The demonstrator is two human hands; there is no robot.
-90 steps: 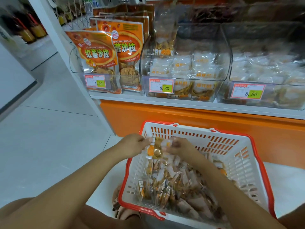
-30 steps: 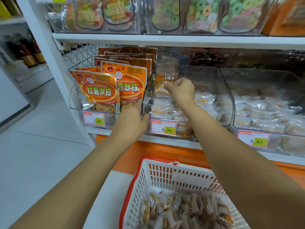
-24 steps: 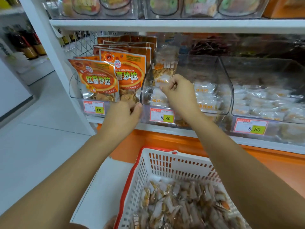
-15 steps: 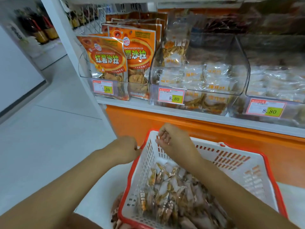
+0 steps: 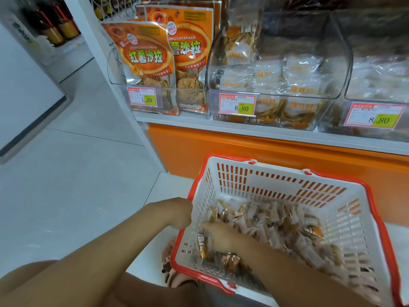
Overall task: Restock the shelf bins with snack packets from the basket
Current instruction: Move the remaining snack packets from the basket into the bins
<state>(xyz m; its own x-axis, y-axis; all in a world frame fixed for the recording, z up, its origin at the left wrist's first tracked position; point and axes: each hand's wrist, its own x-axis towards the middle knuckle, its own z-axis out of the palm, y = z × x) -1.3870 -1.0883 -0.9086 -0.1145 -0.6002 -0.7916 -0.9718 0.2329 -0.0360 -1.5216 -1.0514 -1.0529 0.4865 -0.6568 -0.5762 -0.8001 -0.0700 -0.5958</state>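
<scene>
The shelf (image 5: 265, 131) carries clear bins; the middle bin (image 5: 332, 63) is part full of white packets. Below stands the red-rimmed basket (image 5: 276, 171), with snack packets (image 5: 276, 220) heaped inside. The right hand (image 5: 221, 234) is sunk into the heap, its grip unclear. The left hand (image 5: 177, 212) touches the basket's left rim, its fingers hidden.

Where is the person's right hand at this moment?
In the head view, the right hand is low and centre, inside the basket near its left wall, among the snack packets.
</scene>
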